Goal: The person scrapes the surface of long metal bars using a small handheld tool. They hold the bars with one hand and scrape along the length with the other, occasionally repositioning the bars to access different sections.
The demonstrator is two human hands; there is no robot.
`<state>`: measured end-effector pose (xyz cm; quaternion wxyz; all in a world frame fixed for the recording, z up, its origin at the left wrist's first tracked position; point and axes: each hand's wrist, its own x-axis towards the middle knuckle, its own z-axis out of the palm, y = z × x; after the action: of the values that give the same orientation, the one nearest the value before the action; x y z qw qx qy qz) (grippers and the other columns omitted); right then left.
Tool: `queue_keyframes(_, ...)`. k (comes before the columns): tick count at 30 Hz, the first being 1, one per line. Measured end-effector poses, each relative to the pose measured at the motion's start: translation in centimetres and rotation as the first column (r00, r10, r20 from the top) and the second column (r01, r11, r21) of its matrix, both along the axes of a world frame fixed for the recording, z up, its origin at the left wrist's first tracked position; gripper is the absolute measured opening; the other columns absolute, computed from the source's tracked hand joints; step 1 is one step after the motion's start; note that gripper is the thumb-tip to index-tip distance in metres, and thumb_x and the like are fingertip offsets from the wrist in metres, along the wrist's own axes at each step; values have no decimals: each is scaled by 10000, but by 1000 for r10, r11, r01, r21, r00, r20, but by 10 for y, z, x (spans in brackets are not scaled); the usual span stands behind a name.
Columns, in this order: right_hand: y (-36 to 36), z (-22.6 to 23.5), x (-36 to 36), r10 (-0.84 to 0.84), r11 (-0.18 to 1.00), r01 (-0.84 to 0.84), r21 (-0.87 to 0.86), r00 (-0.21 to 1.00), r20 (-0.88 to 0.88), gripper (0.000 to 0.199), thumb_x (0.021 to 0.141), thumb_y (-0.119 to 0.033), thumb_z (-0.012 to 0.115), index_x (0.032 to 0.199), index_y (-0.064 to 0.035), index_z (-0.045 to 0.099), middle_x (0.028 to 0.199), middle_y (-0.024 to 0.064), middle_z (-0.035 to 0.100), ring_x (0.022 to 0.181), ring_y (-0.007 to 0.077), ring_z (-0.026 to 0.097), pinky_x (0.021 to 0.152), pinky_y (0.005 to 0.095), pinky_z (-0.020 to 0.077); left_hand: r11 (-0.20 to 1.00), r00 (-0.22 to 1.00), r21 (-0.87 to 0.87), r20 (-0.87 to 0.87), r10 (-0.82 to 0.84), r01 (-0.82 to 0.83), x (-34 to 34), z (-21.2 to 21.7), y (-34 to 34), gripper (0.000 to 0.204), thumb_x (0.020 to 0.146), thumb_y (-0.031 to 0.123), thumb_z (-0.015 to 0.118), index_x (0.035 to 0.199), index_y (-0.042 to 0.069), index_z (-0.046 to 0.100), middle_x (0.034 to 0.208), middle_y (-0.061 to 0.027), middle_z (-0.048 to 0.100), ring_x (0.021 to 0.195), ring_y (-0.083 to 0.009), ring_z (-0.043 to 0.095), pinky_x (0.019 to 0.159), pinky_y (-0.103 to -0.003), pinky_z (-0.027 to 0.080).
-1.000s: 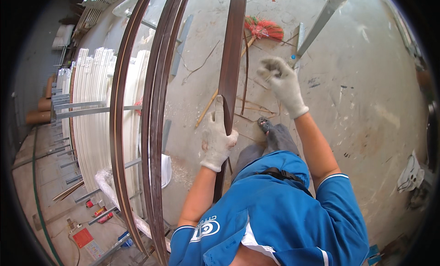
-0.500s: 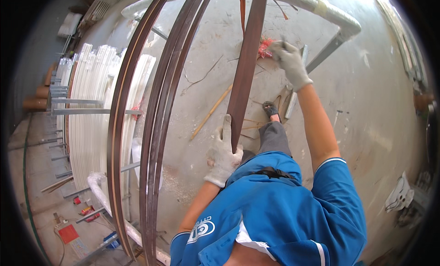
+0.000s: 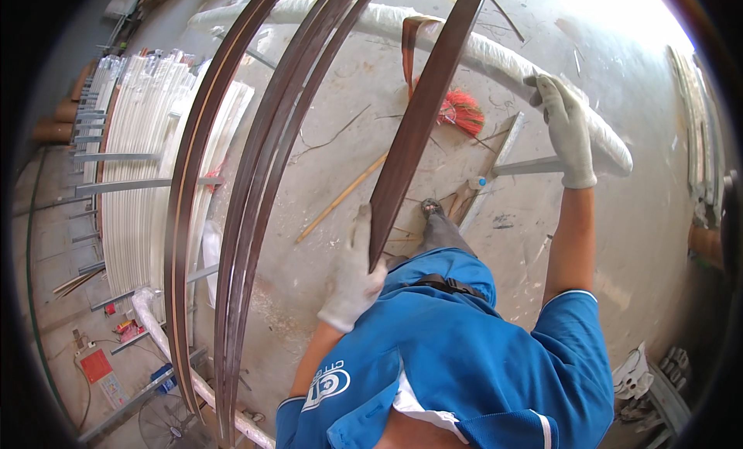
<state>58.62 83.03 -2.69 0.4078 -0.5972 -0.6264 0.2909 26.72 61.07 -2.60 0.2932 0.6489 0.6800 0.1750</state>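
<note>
My left hand [image 3: 354,282], in a pale work glove, grips the near end of a long dark brown strip [image 3: 422,112]. Its thumb lies along the strip's left side, and the far end runs out of the top of the view. Out to the right, my gloved right hand [image 3: 567,128] is raised in front of a plastic-wrapped bar [image 3: 511,62]. Its fingers are bent and pressed together, with a dark patch at the tips; whether that is dirt or a small thing I cannot make out. More dark brown strips [image 3: 271,147] stretch lengthwise to the left of my left hand.
White profiles [image 3: 139,178] are stacked on metal rack arms [image 3: 124,187] at the left. A red-bristled broom [image 3: 462,112] with a wooden handle [image 3: 340,197] lies on the floor. A fan [image 3: 172,426] stands lower left; a metal leg [image 3: 495,166] supports the wrapped bar.
My right hand has moved right, away from the strip. The held strip leans further right, still in my left hand. The view has shifted, showing more of the red bristles and the fan.
</note>
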Motion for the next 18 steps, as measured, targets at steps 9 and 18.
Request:
queue_keyframes(9,212,1,-11,-63,982,8,188,955,290,397,1032,-229,493,1402,-323,600,896,100,723,792,226,702,740,375,551,967,977,-202,-175,120,-155,-4,18,8,671,956,286,661,1547,115,393,1215,-281,655,984,-484,665,857,-543,515)
queue_keyframes(18,360,-43,16,-84,978,-62,201,760,644,427,1039,-252,408,1397,-397,589,1204,130,717,1083,360,687,927,457,527,974,957,-118,-242,159,-192,13,-6,-5,729,930,284,699,1564,109,385,958,-265,698,795,-467,676,695,-526,525)
